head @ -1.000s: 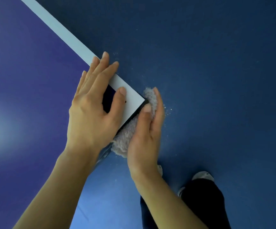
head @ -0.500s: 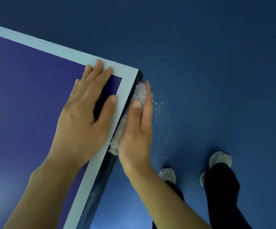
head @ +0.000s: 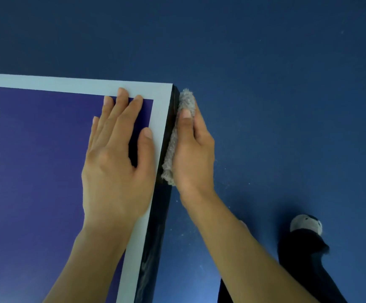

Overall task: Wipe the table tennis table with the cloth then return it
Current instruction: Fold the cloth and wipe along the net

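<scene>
- the dark blue floor [head: 265,84] fills the top and the right of the view, with fine pale specks scattered on it near the table corner.
- the table tennis table [head: 35,171] takes the left part: a purple-blue top, a white border line [head: 68,83] along its far and right edges, and a black side edge [head: 163,215] running down from the corner.
- the left hand [head: 116,171] lies flat on the table top near the corner, palm down, fingers spread and stretched out, holding nothing; the thumb reaches the white line.
- the right hand [head: 193,154] is beside the table, pressing the grey fluffy cloth [head: 177,136] against the black side edge just below the corner; the fingers are closed around the cloth and the thumb lies on top of it.
- a dark trouser leg [head: 304,259] and a grey shoe [head: 304,224] stand on the floor at the lower right.
</scene>
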